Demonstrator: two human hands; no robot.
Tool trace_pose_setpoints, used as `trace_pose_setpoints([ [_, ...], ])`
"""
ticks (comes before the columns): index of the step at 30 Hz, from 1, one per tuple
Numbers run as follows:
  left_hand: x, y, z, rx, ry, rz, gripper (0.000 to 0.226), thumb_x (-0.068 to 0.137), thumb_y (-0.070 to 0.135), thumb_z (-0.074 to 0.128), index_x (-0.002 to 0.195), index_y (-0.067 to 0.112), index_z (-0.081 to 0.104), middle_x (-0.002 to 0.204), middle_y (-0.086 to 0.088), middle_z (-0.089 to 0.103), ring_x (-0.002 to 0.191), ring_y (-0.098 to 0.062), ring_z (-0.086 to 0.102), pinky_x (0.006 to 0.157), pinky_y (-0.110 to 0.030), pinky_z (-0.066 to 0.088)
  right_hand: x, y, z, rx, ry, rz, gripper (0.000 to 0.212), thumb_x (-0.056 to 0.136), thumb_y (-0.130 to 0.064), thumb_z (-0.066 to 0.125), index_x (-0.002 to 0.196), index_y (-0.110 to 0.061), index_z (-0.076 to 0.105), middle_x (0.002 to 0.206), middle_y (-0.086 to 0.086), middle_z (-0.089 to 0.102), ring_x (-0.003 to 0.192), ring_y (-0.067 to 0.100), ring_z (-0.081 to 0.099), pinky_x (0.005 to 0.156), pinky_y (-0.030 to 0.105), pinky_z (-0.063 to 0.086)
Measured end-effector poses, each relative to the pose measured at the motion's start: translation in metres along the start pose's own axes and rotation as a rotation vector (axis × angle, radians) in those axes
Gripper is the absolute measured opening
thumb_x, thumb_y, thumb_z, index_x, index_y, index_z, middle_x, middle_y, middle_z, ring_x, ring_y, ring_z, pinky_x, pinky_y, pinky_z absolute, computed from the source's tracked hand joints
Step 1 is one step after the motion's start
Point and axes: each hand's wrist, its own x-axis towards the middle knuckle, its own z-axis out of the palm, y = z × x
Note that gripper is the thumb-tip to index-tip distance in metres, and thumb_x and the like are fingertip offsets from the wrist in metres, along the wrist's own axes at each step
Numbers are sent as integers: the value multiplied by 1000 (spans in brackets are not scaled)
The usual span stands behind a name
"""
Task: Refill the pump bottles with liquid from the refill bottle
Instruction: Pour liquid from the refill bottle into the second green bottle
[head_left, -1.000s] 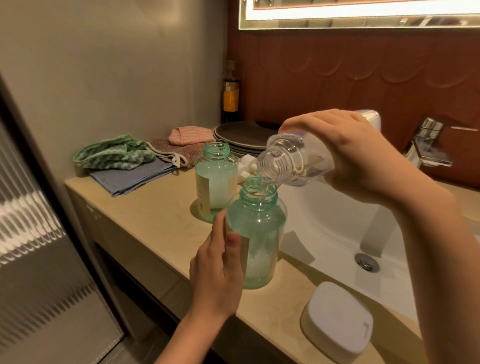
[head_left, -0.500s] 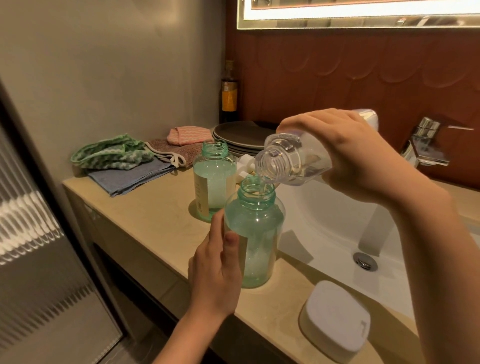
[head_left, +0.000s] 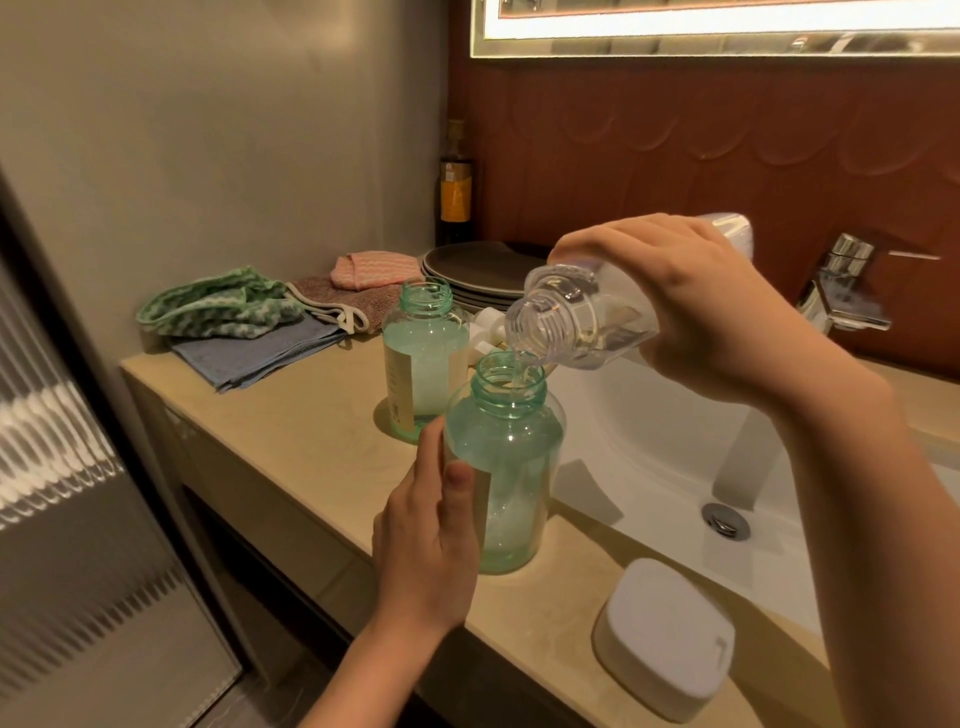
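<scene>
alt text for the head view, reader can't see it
A person's right hand tips a clear refill bottle, pouring a thin stream into the open neck of a green bottle that the left hand grips on a beige counter beside a white sink. A second green bottle, also open, stands behind it, with folded cloths and stacked plates beyond.

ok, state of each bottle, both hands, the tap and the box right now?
refill bottle: uncapped, tilted, pouring into the near pump bottle.
near pump bottle: upright, pump off, partly full.
far pump bottle: upright, pump off, partly full, untouched.
left hand: grips near pump bottle.
right hand: grips refill bottle.
tap: no water visible.
white box: lid shut.
</scene>
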Motion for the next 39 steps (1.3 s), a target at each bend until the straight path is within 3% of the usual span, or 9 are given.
trace_pose_setpoints([
  [3, -1, 1, -1, 12, 17, 8, 42, 72, 86, 3, 111, 80, 18, 89, 29, 58, 90, -4, 57, 73, -24, 41, 0, 0, 0, -8, 0, 2, 82, 65, 9, 76, 128, -32, 44, 127, -3, 56, 117, 23, 49, 98, 36, 32],
  [9, 0, 1, -1, -1, 15, -11, 41, 71, 87, 5, 111, 82, 12, 88, 38, 58, 85, 19, 50, 74, -18, 40, 0, -1, -1, -9, -6, 5, 81, 65, 10, 75, 129, -30, 45, 127, -1, 55, 116, 23, 49, 99, 37, 32],
  [11, -1, -1, 0, 8, 35, 8, 39, 73, 86, 6, 112, 81, 10, 81, 26, 59, 80, 10, 52, 71, -25, 41, 0, -1, -1, -13, -7, 6, 81, 65, 11, 74, 129, -30, 45, 127, -1, 55, 116, 23, 48, 99, 37, 32],
  [16, -2, -1, -1, 11, 37, 22, 39, 71, 87, 4, 108, 83, 16, 95, 10, 65, 89, -8, 57, 73, -26, 40, 0, -2, -3, -19, -9, 7, 81, 66, 11, 73, 130, -30, 44, 128, -1, 54, 117, 23, 48, 98, 35, 30],
  [22, -1, -2, -1, 11, 15, 14, 37, 71, 87, 4, 107, 85, 9, 90, 34, 59, 88, 10, 54, 77, -16, 41, 0, -1, -2, -30, -13, -2, 82, 65, 13, 71, 130, -29, 44, 125, 1, 54, 113, 24, 49, 94, 30, 26],
  [26, -2, -1, 1, 12, 47, 23, 36, 74, 85, 7, 106, 77, 22, 89, 23, 58, 92, -9, 58, 76, -31, 41, 1, -1, -1, -27, -12, -6, 82, 64, 14, 70, 129, -30, 44, 125, 1, 54, 112, 25, 49, 93, 31, 27],
  [32, 0, 0, -1, 40, 28, 30, 38, 73, 86, 5, 109, 82, 17, 101, 32, 54, 98, 1, 54, 80, -28, 40, 1, 0, -1, -35, -12, -9, 83, 64, 15, 70, 129, -30, 44, 124, 1, 54, 112, 25, 49, 92, 30, 27],
  [37, -2, -1, 0, 11, 88, 54, 35, 77, 83, 10, 108, 74, 23, 73, 4, 56, 82, -16, 54, 64, -32, 36, 1, 0, -1, -37, -7, -12, 82, 64, 14, 70, 128, -30, 44, 124, 1, 54, 112, 25, 49, 92, 30, 27],
  [39, -3, -1, 0, 14, 88, 57, 34, 77, 82, 9, 108, 75, 23, 68, 14, 52, 82, -16, 54, 63, -31, 37, 1, 0, -1, -37, -5, -13, 82, 64, 15, 69, 128, -30, 44, 123, 1, 55, 112, 25, 49, 92, 31, 27],
])
